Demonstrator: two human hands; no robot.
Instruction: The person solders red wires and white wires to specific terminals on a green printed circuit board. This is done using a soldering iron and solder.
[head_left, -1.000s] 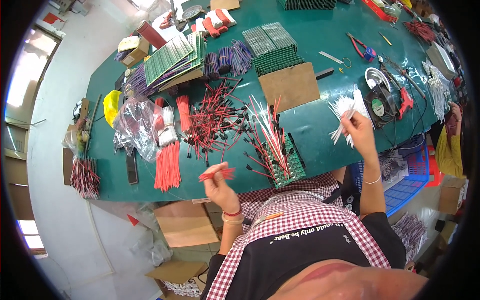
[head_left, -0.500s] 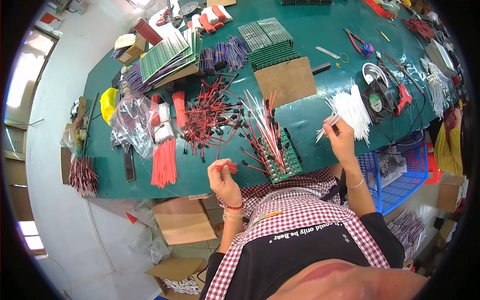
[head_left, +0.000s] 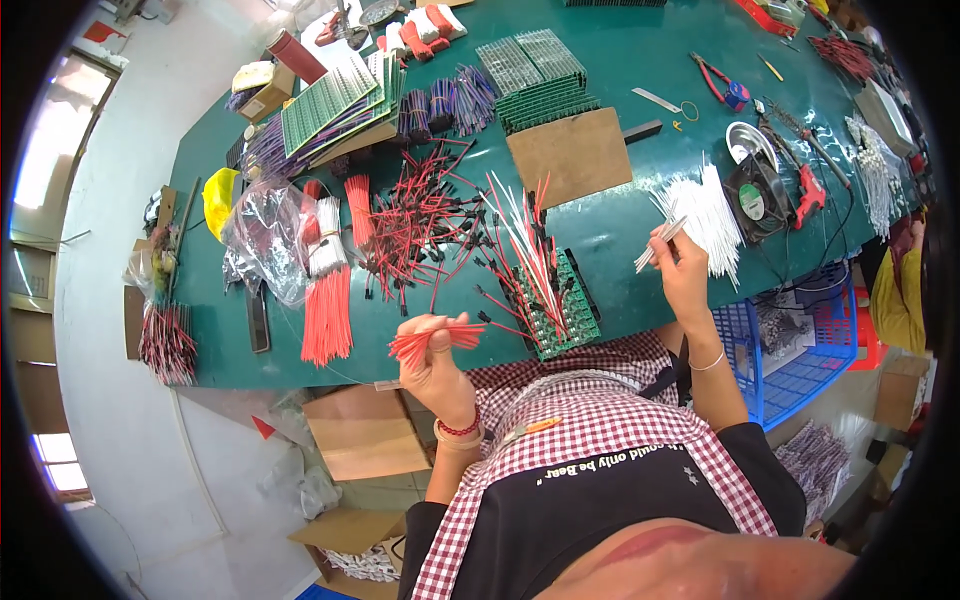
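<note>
My left hand (head_left: 436, 375) is closed round a small bundle of red wires (head_left: 412, 345) at the table's near edge. Over on the right, my right hand (head_left: 682, 268) pinches several white wires (head_left: 660, 244) beside a spread pile of white wires (head_left: 710, 212). Between my hands lies a green circuit board (head_left: 566, 322) at the table edge, with red and white wires (head_left: 535, 262) standing up from it. Left of the board is a loose heap of red wires with black connectors (head_left: 410, 225). Cut red wires (head_left: 327, 318) lie in a bundle farther left.
A brown cardboard sheet (head_left: 570, 160) lies before stacked green boards (head_left: 530, 75). To the right are a black fan (head_left: 752, 195), a soldering iron (head_left: 808, 192) and red-handled pliers (head_left: 718, 82). A blue basket (head_left: 800, 370) stands below the table's right side. Clear plastic bag (head_left: 265, 240) at left.
My left hand has shifted slightly left and turned, so more of the red bundle shows. My right hand has stayed almost in place, still pinching the white wires.
</note>
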